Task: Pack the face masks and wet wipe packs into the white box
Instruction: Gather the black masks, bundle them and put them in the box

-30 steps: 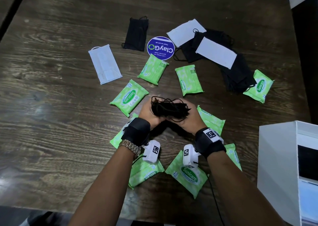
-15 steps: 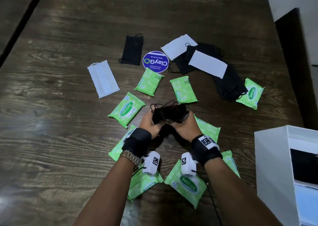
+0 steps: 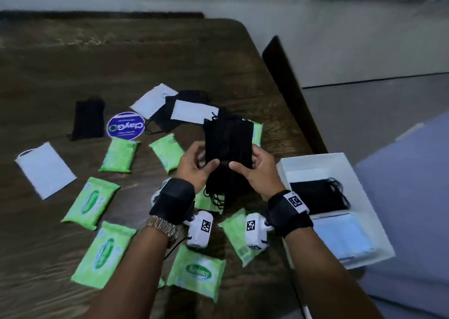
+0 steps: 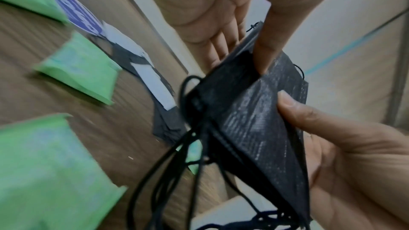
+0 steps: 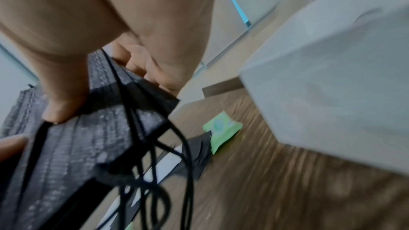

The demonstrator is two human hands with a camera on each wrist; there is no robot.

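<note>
Black masks (image 3: 228,146), a small stack of them, stand on end between your two hands, long axis running away from you, ear loops dangling below. Your left hand (image 3: 195,165) pinches the stack's near left edge, thumb on top; your right hand (image 3: 257,170) pinches the near right edge the same way. The white box (image 3: 339,159) lies just to the right of the stack, on your right hand's side, so that hand is nearer to it. Inside the box, more black masks (image 3: 318,195) lie at the far end and pale blue masks (image 3: 342,236) nearer you. Left of the stack, green wipe packs (image 3: 91,202) lie scattered; one reads "Sanicare", blurred. A round blue sticker (image 3: 125,125) reads "ClayGo", upside down.
</note>
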